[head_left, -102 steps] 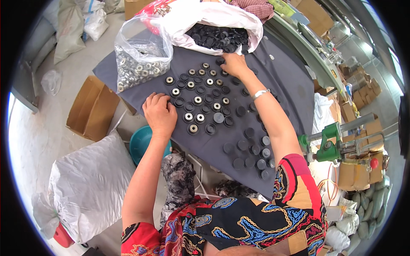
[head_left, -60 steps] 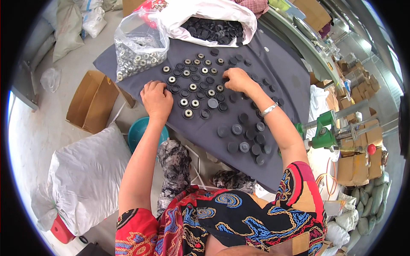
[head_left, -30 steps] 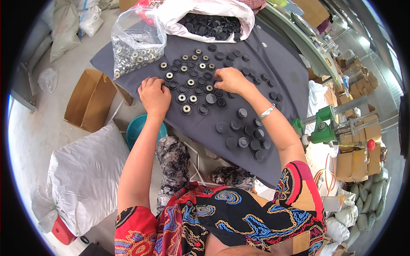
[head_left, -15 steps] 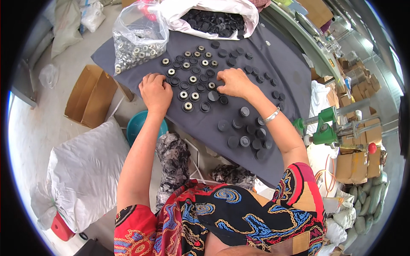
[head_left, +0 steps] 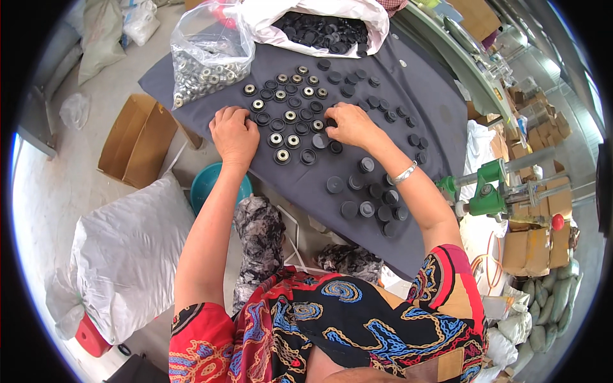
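Small metal bearings sit in round black plastic caps on the dark cloth-covered table; other caps in the group hold none. At the group's left edge, my left hand is closed with its fingers curled down, and what lies under the fingertips is hidden. On the right side my right hand has its fingers bent together on a dark round cap, mostly covered by them. Beside those fingers lie a bearing in a cap and a solid black disc.
A clear bag of bearings and a white sack of black parts stand at the table's far side. Loose black discs lie to the right. A green machine stands beyond the right edge; a teal basin is below left.
My right fingers have shifted slightly, and a dark cap now shows at their tips. The left hand stays almost where it was. The whole view has moved very slightly.
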Tool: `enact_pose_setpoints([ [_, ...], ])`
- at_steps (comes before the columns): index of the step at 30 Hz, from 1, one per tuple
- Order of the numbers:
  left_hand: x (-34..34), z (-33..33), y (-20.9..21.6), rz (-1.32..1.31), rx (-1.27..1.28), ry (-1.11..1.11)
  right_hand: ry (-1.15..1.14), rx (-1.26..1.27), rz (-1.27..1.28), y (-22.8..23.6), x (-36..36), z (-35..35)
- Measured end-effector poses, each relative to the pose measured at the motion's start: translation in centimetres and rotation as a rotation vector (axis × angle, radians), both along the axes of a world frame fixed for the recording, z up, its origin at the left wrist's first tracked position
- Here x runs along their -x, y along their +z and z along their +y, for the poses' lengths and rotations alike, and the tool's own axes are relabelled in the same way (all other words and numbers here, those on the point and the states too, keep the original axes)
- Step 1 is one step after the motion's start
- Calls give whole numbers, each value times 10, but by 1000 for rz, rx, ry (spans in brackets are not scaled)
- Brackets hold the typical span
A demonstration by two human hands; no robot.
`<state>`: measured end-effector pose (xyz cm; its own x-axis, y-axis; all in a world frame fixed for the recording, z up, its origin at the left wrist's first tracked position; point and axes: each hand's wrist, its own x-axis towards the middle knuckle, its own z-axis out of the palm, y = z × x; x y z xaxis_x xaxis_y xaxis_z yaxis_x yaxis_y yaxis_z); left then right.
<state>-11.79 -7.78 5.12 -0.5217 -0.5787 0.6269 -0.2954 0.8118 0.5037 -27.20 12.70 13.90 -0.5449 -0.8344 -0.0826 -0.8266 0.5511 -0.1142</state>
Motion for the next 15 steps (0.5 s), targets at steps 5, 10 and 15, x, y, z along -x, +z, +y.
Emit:
enact_pose_setpoints([
  [5, 0, 1, 1, 17, 17, -1, 60, 144, -15, -7, 9, 2],
  [10, 2, 0, -1, 8, 10, -2, 15, 363, -193, -9, 10, 2],
  [15, 0, 0, 0, 2, 6, 1, 81, 189, 94, -4, 5, 7],
])
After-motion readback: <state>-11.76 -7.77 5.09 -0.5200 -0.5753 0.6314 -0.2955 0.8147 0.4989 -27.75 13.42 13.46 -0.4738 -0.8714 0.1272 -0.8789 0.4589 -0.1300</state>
